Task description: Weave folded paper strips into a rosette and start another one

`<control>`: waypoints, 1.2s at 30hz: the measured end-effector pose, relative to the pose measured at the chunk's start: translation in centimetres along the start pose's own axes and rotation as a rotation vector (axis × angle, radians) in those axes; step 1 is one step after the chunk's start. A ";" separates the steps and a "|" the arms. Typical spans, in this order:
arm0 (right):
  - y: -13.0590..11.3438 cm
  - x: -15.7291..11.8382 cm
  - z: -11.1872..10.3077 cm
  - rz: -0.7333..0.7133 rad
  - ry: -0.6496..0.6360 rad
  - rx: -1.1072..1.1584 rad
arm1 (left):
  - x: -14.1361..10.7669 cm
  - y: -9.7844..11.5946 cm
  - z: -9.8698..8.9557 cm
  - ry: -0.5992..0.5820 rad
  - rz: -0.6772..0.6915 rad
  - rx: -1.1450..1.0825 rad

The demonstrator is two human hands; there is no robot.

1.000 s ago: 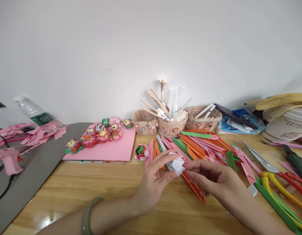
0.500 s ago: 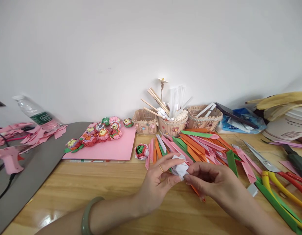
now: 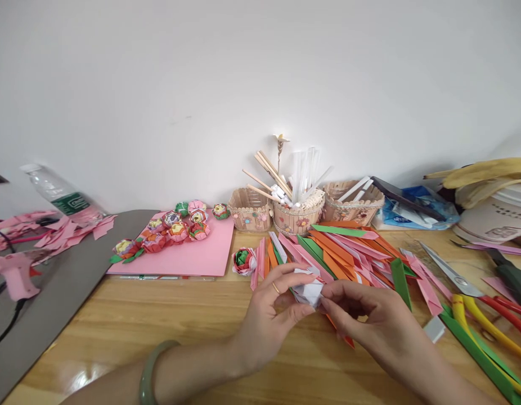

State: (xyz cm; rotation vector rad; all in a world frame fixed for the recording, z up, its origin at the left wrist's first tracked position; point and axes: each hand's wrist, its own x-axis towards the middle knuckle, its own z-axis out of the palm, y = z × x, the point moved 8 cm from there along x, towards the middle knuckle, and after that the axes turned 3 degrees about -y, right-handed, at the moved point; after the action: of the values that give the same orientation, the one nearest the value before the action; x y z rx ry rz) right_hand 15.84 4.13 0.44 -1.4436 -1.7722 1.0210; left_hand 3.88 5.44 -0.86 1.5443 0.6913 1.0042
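A small folded white paper piece [image 3: 309, 291] is held between my two hands, above the near edge of a pile of folded paper strips [image 3: 340, 253]. My left hand [image 3: 271, 315] grips it from the left, fingers over the top and thumb below; a ring and a green bangle are on that arm. From the right, my right hand [image 3: 365, 312] pinches its edge between thumb and forefinger. Left of the pile sits one paper flower [image 3: 244, 261] with a green centre. Several more paper flowers [image 3: 178, 232] rest on a pink sheet [image 3: 210, 256].
Three small wooden baskets [image 3: 297, 219] stand by the wall, holding sticks and white tubes. Scissors [image 3: 461, 281] with red handles and a yellow-handled tool [image 3: 458, 309] lie right. A pink glue gun [image 3: 18, 275] and a bottle [image 3: 60, 191] are left.
The white paper has tilted and shifted slightly left in my fingers. My right hand has moved a little, its thumb and forefinger still at the paper's edge.
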 end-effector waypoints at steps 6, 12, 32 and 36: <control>-0.5 -0.1 -0.3 -0.044 0.056 -0.056 | -0.1 0.3 -0.4 0.043 0.020 0.081; 0.4 0.1 0.0 0.048 -0.019 0.128 | -0.2 0.7 -0.6 0.067 0.072 0.139; 0.6 0.1 0.0 0.197 -0.186 0.359 | -0.1 0.5 0.0 -0.043 0.090 -0.017; 0.5 0.2 -0.1 0.229 -0.203 0.368 | 0.0 0.6 0.0 -0.046 0.083 -0.017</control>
State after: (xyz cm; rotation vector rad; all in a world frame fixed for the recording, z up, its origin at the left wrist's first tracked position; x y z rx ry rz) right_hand 16.16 4.37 0.07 -1.3635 -1.4708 1.5699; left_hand 3.87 5.32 -0.30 1.5872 0.5891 1.0305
